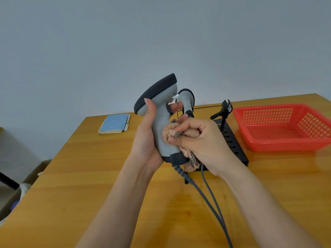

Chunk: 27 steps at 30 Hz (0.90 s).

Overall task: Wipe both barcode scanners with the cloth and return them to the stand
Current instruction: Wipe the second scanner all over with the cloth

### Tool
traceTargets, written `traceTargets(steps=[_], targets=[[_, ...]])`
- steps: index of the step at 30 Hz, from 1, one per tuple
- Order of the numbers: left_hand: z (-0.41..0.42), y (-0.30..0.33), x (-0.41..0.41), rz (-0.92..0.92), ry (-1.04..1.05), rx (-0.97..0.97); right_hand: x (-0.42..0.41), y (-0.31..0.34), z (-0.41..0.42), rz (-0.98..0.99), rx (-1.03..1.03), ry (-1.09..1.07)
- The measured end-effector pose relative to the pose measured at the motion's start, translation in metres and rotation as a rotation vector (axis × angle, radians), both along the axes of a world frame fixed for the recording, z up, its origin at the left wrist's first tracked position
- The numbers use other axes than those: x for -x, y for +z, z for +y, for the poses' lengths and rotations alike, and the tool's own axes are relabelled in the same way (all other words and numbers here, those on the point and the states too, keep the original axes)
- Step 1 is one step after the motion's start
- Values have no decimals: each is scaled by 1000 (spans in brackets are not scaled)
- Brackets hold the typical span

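Wiping scanner 1 (162, 122): left hand (146, 136) grips handle, right hand (200, 142) pinches cloth (180, 135) on it. Next: dock in stand (231, 138), beside scanner 2 (187, 100).

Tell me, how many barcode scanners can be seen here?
2. One scanner is held up in the left hand over the table; the second scanner sits behind it on the stand, partly hidden.
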State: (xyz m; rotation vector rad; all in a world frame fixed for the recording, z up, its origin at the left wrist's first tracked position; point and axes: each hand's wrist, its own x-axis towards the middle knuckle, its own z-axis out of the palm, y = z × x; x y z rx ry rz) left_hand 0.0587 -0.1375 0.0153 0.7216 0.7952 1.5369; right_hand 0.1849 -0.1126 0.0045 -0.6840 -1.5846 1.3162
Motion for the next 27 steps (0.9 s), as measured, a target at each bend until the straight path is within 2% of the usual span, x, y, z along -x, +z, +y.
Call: traceTargets(steps=[6, 11, 13, 16, 19, 23, 27], targets=[[-4, 1, -3, -4, -35, 2, 8, 1, -3, 129, 79, -122], [0, 3, 8, -28, -43, -40, -1, 4, -1, 2, -10, 87], [0, 3, 8, -47, -67, -38, -3, 3, 0, -54, -54, 96], [1, 3, 4, -93, -116, -15, -1, 4, 1, -52, -74, 36], [1, 4, -1, -92, -105, 9, 5, 1, -1, 22, -16, -85], [0, 5, -3, -78, -77, 21, 10, -2, -3, 30, -42, -232], [1, 3, 3, -71, -81, 3, 1, 2, -1, -31, -118, -76]])
